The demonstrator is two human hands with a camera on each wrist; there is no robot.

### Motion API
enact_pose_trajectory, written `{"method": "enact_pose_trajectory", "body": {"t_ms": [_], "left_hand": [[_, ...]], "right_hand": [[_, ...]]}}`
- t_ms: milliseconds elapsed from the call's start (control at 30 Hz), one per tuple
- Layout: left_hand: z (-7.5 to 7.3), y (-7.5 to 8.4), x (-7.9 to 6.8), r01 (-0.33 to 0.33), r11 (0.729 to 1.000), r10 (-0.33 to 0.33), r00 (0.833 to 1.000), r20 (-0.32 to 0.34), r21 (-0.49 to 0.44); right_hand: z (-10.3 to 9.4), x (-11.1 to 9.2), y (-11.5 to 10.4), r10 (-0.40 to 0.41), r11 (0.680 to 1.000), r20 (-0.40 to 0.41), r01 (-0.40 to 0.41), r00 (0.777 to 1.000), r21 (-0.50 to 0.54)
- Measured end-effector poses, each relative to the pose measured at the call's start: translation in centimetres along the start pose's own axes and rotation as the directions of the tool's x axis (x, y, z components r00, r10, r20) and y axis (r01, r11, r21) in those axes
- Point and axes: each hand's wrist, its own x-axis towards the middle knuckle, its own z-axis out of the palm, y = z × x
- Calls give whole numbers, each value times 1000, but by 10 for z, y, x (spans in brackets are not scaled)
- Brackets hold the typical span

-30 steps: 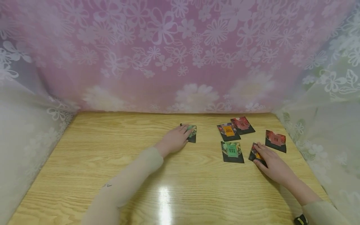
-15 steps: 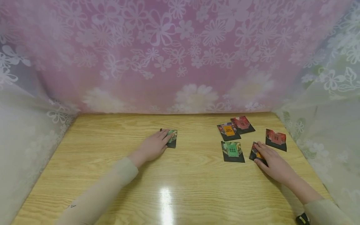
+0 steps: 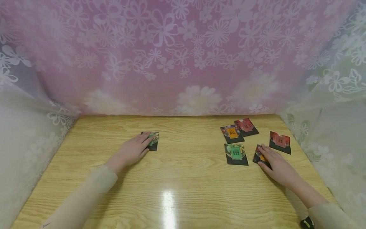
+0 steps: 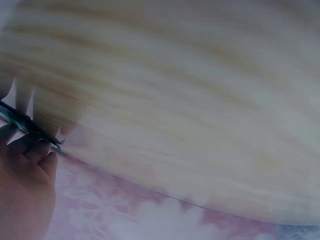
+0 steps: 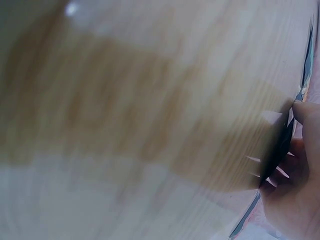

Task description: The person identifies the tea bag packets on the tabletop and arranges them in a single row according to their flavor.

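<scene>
My left hand (image 3: 130, 151) rests with extended fingers on a black and green packet (image 3: 154, 143), left of the table's middle. The fingers cover its left part. In the left wrist view, this packet shows as a thin dark strip along the fingertips (image 4: 48, 159). At the right, my right hand (image 3: 278, 167) lies with its fingers over a black and orange packet (image 3: 256, 157), the thumb at its near edge. Much of that packet is hidden under the hand. A second green packet (image 3: 236, 154) lies just left of the right hand, and a red packet (image 3: 280, 142) just beyond it.
Farther back, another orange packet (image 3: 232, 133) and another red packet (image 3: 246, 127) overlap at their edges. The wooden table (image 3: 186, 178) ends at a pink flowered curtain (image 3: 183, 63). Pale cloth (image 3: 340, 127) hangs along the right side, with more at the left.
My left hand has slid the green packet leftward across the table, away from the other packets. The right hand has stayed in place on the orange packet.
</scene>
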Motion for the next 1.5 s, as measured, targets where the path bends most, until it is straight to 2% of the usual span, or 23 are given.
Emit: {"method": "enact_pose_trajectory", "body": {"t_ms": [400, 633, 767, 1067, 1333, 1500], "left_hand": [[-2, -33, -36, 26, 997, -29, 999, -39, -66], [-4, -49, -49, 83, 995, -84, 997, 1, -61], [-3, -58, -56, 99, 993, -99, 995, 2, -61], [-4, -75, -66, 99, 994, -99, 995, -10, -55], [-8, -81, -73, 139, 989, -139, 990, 10, -47], [-10, -84, -73, 142, 989, -141, 990, 17, -45]], "right_hand": [[-2, -1, -2, 3, 1000, 5, -3, 1000, 3], [-2, 0, -1, -5, 1000, 0, 5, 1000, -2], [-2, 0, 0, -4, 1000, 0, 4, 1000, -4], [-1, 0, 0, -2, 1000, 0, 2, 1000, -6], [-1, 0, 0, -2, 1000, 0, 2, 1000, -2], [0, 0, 1, -1, 1000, -2, 1, 1000, -5]]}}
